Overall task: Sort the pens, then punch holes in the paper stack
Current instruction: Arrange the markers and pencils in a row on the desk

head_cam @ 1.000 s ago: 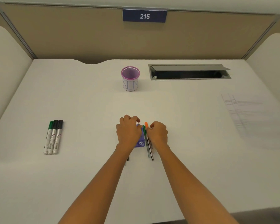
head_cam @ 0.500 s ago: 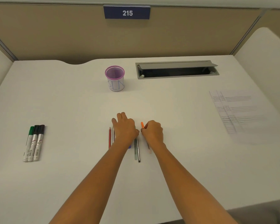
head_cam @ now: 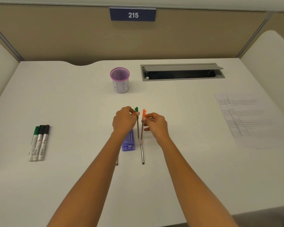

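In the middle of the smooth white desk [head_cam: 72,104], my left hand [head_cam: 125,120] pinches one thin green-capped pen [head_cam: 137,126] between thumb and fingers [head_cam: 133,112]. Just beside it, my right hand [head_cam: 156,125] pinches one thin orange-capped pen [head_cam: 144,113] the same way, fingers [head_cam: 148,119] curled. Both pens stand almost straight up, caps on top, close but not touching. Below my left hand lies one flat purple plastic hole punch [head_cam: 129,143]. One skinny dark pen [head_cam: 142,153] lies flat just right of it. Far to the left, three fat silver markers [head_cam: 38,143] lie side by side, touching: one green cap, two dark caps. At the back stands one round purple mesh cup [head_cam: 120,80] with paper wrapped around it. The flat white paper stack [head_cam: 246,117] lies at the right, well apart from the punch.
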Demonstrator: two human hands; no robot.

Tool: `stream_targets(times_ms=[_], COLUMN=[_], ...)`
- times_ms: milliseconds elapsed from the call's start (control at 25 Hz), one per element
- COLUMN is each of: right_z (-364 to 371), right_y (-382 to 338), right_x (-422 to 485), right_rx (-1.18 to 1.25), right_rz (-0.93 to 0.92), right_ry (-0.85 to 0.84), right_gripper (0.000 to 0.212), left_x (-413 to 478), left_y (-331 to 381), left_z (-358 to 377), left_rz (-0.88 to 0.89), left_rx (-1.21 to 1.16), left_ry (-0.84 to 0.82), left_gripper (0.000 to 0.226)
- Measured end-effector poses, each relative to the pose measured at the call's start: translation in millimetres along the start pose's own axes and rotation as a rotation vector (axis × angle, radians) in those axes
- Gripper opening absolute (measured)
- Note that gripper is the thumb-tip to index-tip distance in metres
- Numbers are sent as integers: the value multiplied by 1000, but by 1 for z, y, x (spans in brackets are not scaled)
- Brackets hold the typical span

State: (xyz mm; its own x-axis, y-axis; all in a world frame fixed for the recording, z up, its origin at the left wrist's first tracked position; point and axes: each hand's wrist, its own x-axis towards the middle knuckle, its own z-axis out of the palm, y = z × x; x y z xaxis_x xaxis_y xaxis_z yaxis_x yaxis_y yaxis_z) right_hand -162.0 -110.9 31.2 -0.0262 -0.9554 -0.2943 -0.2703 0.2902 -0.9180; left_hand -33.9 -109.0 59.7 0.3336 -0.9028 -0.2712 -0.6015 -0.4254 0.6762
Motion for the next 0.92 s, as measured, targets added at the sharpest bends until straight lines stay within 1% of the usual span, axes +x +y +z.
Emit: stream_targets(times_ms=[120, 160, 240, 320, 440, 520, 680, 800, 920], right_z=[20, 24, 37, 62, 108, 141, 210, 256, 288], right_y=[-29, -35, -46, -57, -70, -74, -68, -56, -46], right_x=[-6, -6, -7, -12, -21, -28, -44, -56, -63], right_rx=[66, 73, 71, 54, 28, 40, 64, 5, -107], right_rz=[-116, -149, -197, -236, -265, -217, -11, 107, 164], right_ry=[-43, -45, -54, -106, -183, -220, -304, -329, -325], right_gripper=[8, 10, 19, 27, 28, 26, 25, 23, 20], left_x=[-12, -15, -19, -22, -22, -23, -22, -20, -15], left_y=[-5, -4, -7, -20, -52, -79, -143, -186, -214], left_z=[-30, -35, -50, -73, -105, -123, -153, -162, -162], left_rz=[30, 47, 69, 71, 32, -25, -141, -185, -208], left_rx=[-169, -199, -255, -304, -321, -351, -351, -185, -12], left_ry=[74, 97, 148, 187, 216, 222, 263, 282, 296], left_gripper=[25, 24, 24, 26, 29, 31, 32, 26, 21])
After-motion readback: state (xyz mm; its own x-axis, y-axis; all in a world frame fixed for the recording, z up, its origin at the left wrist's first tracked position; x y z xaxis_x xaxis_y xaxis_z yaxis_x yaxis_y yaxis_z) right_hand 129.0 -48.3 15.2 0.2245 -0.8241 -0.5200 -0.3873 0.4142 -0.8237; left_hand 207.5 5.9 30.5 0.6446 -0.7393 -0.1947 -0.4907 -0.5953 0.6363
